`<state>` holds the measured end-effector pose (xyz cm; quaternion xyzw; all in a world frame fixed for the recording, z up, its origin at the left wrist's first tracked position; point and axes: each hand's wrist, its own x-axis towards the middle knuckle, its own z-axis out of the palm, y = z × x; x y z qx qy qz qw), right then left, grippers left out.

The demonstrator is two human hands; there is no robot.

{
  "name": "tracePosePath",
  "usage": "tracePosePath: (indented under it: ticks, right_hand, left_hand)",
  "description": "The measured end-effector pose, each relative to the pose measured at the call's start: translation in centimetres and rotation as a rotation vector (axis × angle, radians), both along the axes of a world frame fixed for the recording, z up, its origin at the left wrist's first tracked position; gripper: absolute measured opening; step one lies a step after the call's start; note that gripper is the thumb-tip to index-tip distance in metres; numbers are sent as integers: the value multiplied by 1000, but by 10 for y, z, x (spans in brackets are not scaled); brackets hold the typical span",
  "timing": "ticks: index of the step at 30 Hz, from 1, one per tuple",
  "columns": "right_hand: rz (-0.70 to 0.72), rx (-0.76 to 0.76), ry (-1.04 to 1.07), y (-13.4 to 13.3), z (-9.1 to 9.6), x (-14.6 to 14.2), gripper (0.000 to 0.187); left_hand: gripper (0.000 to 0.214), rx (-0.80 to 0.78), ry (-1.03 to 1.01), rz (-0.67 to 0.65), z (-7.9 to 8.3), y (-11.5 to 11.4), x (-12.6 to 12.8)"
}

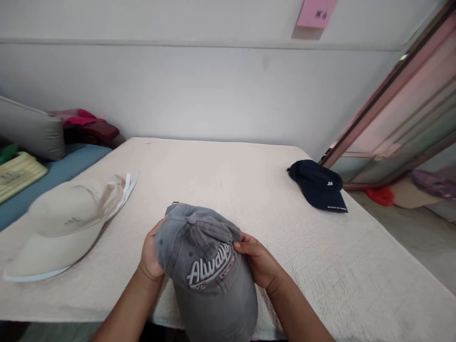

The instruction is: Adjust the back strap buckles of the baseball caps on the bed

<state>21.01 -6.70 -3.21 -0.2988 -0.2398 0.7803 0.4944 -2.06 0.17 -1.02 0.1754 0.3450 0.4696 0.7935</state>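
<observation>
A grey baseball cap with raised "Always" lettering is held between my two hands at the table's near edge, its brim pointing toward me. My left hand grips the cap's left side, with the fingers mostly hidden behind it. On the opposite side, my right hand has its thumb on the fabric and its other fingers tucked behind. To the left lies a cream cap with a wide brim, apart from my hands. A navy cap with small white lettering rests toward the right edge.
A cream textured cloth covers the table, whose far side meets a white wall. Left of it are a grey cushion and a yellow woven item on a blue surface. A framed glass door stands at right.
</observation>
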Motion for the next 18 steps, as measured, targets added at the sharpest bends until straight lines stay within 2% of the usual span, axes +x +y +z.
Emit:
tracePosePath:
  ticks: [3,8,10,13,15,18]
  right_hand:
    - [-89,13,16,2,2,1,33]
    - [-430,-56,76,11,0,4,22]
    - [-522,-102,83,17,-3,4,19]
    - [-578,-152,66,24,-8,0,20]
    - [-573,-177,46,27,-9,-6,22]
    - [-542,-185,-37,27,-10,-19,22]
  left_hand:
    - [31,10,-64,-50,2,1,0]
    - [55,37,-108,-185,4,-13,20]
    - [54,22,-125,-247,2,-24,28]
    - [38,32,-98,-316,-5,-39,38]
    - [35,43,-33,-235,-10,-46,41]
    - [25,46,59,64,-12,-45,33]
